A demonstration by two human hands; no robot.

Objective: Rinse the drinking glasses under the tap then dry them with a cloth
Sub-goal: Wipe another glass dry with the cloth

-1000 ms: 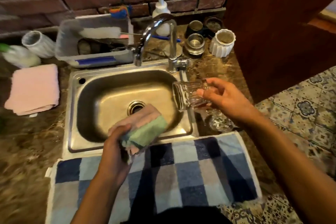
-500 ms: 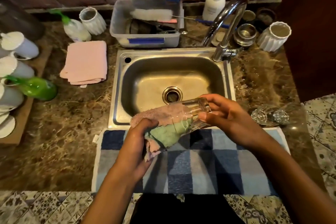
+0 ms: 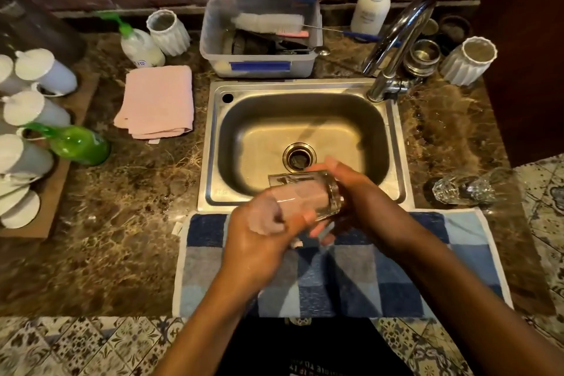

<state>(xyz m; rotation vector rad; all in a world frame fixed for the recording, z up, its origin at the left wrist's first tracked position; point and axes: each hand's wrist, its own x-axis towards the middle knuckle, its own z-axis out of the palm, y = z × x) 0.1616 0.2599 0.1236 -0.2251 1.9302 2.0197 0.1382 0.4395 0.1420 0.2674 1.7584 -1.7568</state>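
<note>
The glass (image 3: pixel 308 195) lies on its side between both hands, over the near rim of the sink (image 3: pixel 210 143) and just above the mat (image 3: pixel 457 241). It is clear, thick-walled and faceted, so likely stiff, fairly heavy for its size, breakable, and slick while wet. The base end looks the safest place to hold, with the open mouth left free.

The right hand (image 3: pixel 363 192) grips that base end, fingers curled round it. The left hand (image 3: pixel 259 229) pushes a pinkish cloth (image 3: pixel 293 194) into the mouth, fingers bunched on it; the cloth shows soft and crumpled through the wall.

Right of the right hand, another cut glass (image 3: pixel 464 189) lies on the mottled stone bench (image 3: pixel 122 223). Beyond the hands stands the curved chrome tap (image 3: pixel 396 36); no water shows. Far left of the left hand lies a folded pink towel (image 3: pixel 155 101).
</note>
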